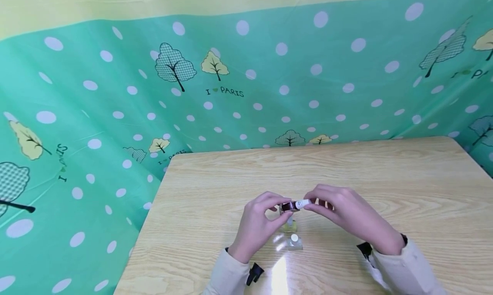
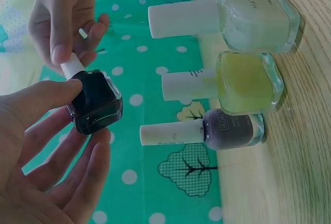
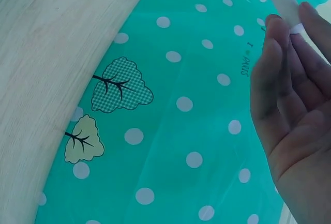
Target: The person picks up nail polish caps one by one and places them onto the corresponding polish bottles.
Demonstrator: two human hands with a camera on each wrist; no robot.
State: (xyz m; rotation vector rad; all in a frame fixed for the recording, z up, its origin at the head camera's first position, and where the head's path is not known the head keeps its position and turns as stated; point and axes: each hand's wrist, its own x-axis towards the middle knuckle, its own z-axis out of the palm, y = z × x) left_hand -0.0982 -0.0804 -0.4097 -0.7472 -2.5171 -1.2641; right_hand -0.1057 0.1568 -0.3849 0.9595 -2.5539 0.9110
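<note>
My left hand [image 1: 259,222] pinches the glass body of a dark nail polish bottle [image 1: 287,207] between thumb and fingers, tilted above the table. The fingertips of my right hand [image 1: 343,204] grip its white cap [image 1: 302,204], which sits on the bottle neck. In the left wrist view three more nail polish bottles stand on the table beside the hands: a pale, whitish one [image 2: 256,21], a yellow one [image 2: 248,81] and a greyish purple one [image 2: 227,130], all with white caps. From the head, the purple one is mostly hidden behind the held bottle.
The wood-grain table [image 1: 215,175] stretches out on both sides of the hands. Behind it and to the left hangs a green dotted curtain [image 1: 269,72] printed with trees. A black piece [image 1: 254,274] shows beside the left sleeve. Glare falls on the tabletop near the front.
</note>
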